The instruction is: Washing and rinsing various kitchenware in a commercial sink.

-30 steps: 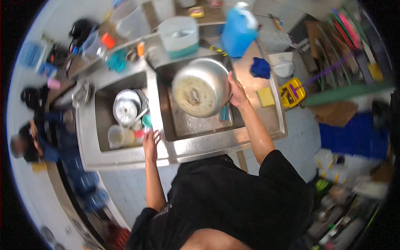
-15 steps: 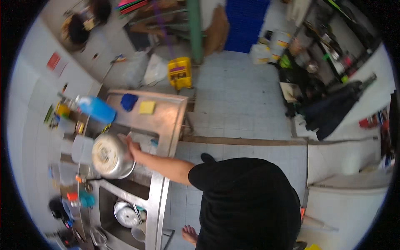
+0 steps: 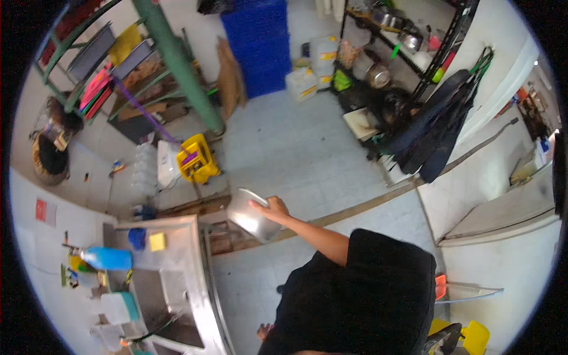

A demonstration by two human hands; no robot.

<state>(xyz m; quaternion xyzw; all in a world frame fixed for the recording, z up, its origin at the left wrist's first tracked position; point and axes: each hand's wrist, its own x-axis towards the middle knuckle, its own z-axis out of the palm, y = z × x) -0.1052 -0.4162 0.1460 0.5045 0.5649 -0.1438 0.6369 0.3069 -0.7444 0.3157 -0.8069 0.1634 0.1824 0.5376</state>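
Observation:
A silver metal pot (image 3: 253, 220) hangs tilted over the floor, just beyond the right end of the steel sink counter (image 3: 204, 260). My right hand (image 3: 271, 211) is closed on it near the rim, with the arm stretched out. The inside of the pot cannot be seen. Low in the view, my left hand (image 3: 264, 331) hangs beside my body with fingers apart and nothing in it; the rest of that arm is mostly hidden by the black shirt.
On the counter lie a yellow sponge (image 3: 157, 241), a blue cloth (image 3: 136, 238) and a bottle of blue liquid (image 3: 108, 258). A yellow mop bucket (image 3: 200, 161) stands ahead near a green post (image 3: 177, 65). Shelves of pots (image 3: 378, 74) and dark aprons (image 3: 435, 127) are to the right.
My right hand has carried the pot from above the sink to the right, out over the floor, and its stained bottom has turned from view. My view has swung to the right.

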